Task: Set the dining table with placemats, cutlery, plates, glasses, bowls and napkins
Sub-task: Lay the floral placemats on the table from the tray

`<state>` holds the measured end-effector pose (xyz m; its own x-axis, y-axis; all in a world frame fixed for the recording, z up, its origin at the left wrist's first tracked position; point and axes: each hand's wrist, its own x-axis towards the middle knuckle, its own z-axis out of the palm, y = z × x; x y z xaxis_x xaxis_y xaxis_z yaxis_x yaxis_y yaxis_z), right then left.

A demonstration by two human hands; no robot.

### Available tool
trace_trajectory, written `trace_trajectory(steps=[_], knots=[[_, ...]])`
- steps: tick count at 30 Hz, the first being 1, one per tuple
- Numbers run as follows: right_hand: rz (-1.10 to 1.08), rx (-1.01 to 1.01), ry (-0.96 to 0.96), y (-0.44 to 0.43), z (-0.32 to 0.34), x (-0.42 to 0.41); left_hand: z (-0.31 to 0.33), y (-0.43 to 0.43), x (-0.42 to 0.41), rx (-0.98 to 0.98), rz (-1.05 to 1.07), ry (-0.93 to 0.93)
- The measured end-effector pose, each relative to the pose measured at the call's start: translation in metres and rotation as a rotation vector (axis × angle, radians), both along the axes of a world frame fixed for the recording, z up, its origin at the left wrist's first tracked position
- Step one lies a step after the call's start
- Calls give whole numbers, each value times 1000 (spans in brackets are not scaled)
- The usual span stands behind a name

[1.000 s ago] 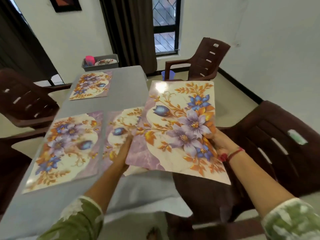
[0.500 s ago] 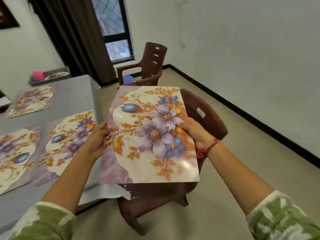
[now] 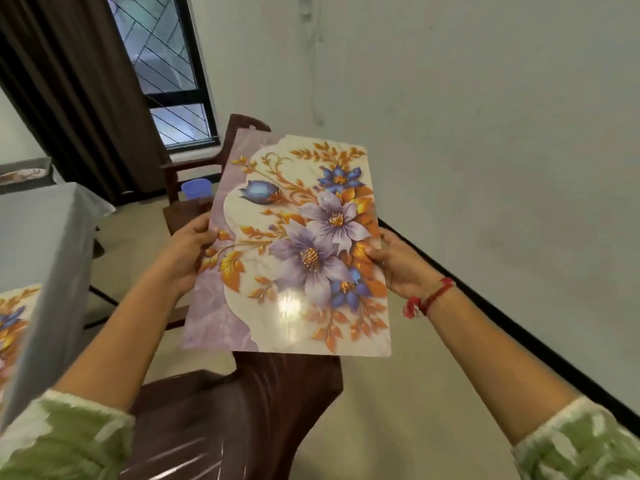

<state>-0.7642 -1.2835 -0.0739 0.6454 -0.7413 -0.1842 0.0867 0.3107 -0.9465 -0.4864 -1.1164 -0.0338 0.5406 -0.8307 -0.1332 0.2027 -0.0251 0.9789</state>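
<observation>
I hold a glossy floral placemat in the air with both hands, flat and facing me, over a brown plastic chair. My left hand grips its left edge and my right hand, with a red thread at the wrist, grips its right edge. The grey-clothed dining table stands off to the left, apart from the held mat. Another floral placemat lies on it at the frame's left edge, only partly in view.
A second brown chair stands behind the held mat, near a small blue cup. A grey tray sits at the table's far end. A dark curtain and window are behind; a white wall runs along the right.
My view has swung right, away from the table. The placemat came off the table edge and is now held out over the chair; the laid mats have slid out of view on the left.
</observation>
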Motion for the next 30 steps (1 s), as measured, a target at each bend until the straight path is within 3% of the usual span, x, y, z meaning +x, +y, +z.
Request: trace_trajectory(steps=[6,13,21,30], knots=[[-27,43,39,-115,17,-7,8,-115,-5,80,-12,41],[64,90,129,-249,3,56,-7,-220,44,153,110,59],[311,169,168,-391,-49,191,-57,-317,114,209,380,88],[556,74,159,-440,-61,409,-57,-313,227,276,748,126]])
